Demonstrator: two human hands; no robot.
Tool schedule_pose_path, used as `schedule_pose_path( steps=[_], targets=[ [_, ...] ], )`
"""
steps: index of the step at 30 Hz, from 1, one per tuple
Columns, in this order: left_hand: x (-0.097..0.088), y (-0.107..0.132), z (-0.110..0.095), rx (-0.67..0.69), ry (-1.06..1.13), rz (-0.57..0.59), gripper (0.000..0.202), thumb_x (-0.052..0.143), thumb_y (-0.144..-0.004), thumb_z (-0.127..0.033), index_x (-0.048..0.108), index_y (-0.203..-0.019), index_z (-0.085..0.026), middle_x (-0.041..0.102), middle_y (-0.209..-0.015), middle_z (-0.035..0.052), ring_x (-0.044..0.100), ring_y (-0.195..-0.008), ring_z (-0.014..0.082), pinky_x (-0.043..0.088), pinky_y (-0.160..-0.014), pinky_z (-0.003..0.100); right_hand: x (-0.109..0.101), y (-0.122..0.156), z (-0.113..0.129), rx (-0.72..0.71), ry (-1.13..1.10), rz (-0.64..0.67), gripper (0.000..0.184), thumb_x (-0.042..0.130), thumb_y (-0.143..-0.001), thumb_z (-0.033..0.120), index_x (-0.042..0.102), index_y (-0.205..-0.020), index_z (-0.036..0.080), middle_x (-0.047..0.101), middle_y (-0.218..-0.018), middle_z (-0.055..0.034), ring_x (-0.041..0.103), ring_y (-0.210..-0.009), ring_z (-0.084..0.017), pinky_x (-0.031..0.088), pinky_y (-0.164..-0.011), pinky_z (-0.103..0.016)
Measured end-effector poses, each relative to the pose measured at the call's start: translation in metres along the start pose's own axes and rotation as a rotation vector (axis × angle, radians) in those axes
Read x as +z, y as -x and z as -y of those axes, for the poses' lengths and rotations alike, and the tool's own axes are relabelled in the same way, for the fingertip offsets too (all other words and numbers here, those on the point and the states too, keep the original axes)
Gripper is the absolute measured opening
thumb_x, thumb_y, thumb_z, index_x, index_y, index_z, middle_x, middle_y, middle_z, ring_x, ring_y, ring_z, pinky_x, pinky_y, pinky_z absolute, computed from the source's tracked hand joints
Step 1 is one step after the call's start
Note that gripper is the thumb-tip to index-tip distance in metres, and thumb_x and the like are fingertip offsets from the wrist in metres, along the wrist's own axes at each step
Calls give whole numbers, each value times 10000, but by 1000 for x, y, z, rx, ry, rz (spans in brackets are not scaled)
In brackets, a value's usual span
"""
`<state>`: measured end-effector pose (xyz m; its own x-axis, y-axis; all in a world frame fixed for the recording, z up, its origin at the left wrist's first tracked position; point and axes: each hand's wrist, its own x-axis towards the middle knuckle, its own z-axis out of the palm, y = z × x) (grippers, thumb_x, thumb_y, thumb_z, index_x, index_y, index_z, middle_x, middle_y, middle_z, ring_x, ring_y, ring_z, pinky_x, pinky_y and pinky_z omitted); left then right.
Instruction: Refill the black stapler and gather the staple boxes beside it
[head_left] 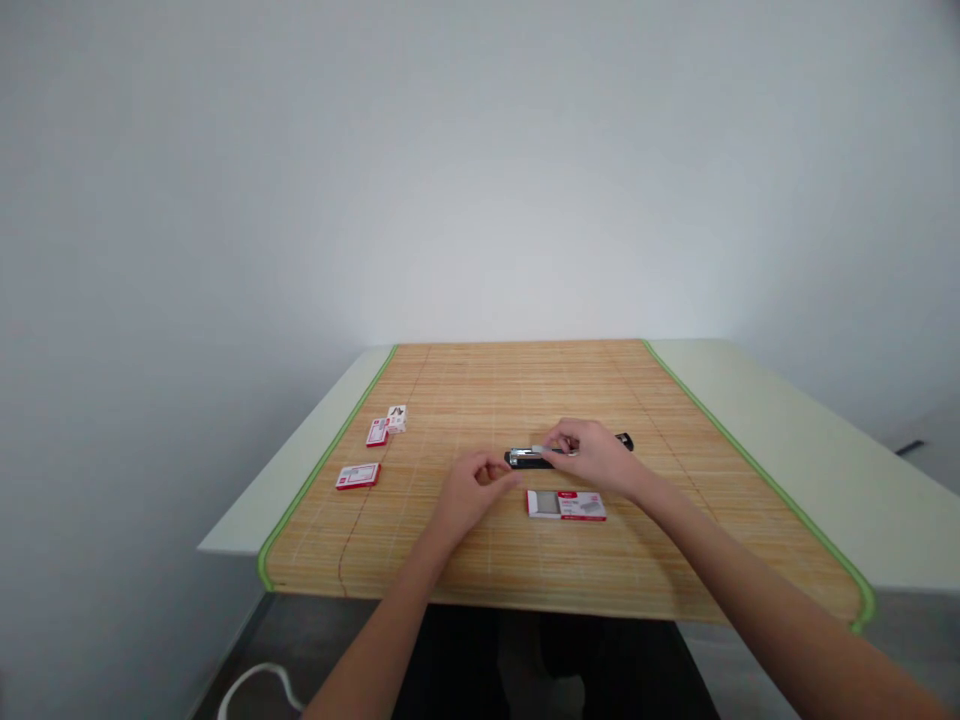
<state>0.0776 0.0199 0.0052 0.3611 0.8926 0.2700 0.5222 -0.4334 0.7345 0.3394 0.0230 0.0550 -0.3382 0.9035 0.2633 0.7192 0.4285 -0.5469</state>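
Observation:
A black stapler [517, 459] lies on the bamboo mat, its metal staple channel showing at the left end and its black far end to the right of my right hand. My right hand [589, 452] is over the stapler's middle, thumb and fingertips pinching a small silver strip of staples [538, 450] at the channel. My left hand [472, 485] rests beside the stapler's left end, fingers bent and thumb apart from them, with nothing visible between. Just in front of the stapler lies a red and white staple box [581, 506], grey staples showing at its left part.
On the mat's left side lie two small red and white boxes, one nearer [358, 476] and one farther [377, 432]. A white box with a dark print [397, 418] touches the farther one. The green-edged bamboo mat [517, 380] covers the white table [750, 400], which meets a wall.

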Motion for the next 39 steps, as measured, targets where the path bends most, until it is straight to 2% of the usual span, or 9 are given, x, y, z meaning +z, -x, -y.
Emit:
schedule_pose_path(
  steps=[3,6,10,17,28,39],
  targets=[
    [3,-14,11,27,-114,-93,462,769,-825,-527,696,-1205,-274,629,-1022,40,568,-1005,233,440,-920,358,1,-8,-1,-6,19,28,245,658,-910,428,745,-930,200,602,-740,3,532,-669,-140,364,-606,-251],
    [7,-25,19,29,-215,-65,499,790,-801,-546,692,-1232,-314,606,-1118,52,531,-1104,264,405,-989,395,4,-16,-3,-21,32,55,236,681,-905,414,747,-940,190,629,-768,-7,535,-689,-141,367,-637,-254],
    [11,-30,23,42,-242,-22,421,730,-842,-605,723,-1164,-335,616,-1098,38,536,-1092,262,402,-951,382,9,-23,-4,-41,28,83,239,691,-907,416,750,-945,187,640,-778,-10,538,-688,-140,365,-647,-255],
    [10,-28,20,23,-267,26,405,757,-811,-618,743,-1131,-370,646,-1074,16,558,-1077,255,399,-927,361,11,-25,1,-60,15,112,219,705,-895,424,756,-917,212,646,-769,-3,546,-669,-141,347,-620,-256],
    [9,-28,17,25,-255,14,377,778,-794,-608,770,-1086,-370,662,-1025,12,570,-1040,250,388,-900,367,15,-23,0,-52,37,126,229,718,-880,469,770,-902,247,677,-772,-12,568,-676,-163,357,-608,-268],
    [11,-28,16,1,-275,18,392,770,-789,-623,768,-1085,-366,668,-1051,19,564,-1056,259,396,-879,355,15,-26,-1,-49,34,163,255,721,-871,484,762,-884,232,667,-751,-5,554,-653,-149,334,-586,-253]
  ],
)
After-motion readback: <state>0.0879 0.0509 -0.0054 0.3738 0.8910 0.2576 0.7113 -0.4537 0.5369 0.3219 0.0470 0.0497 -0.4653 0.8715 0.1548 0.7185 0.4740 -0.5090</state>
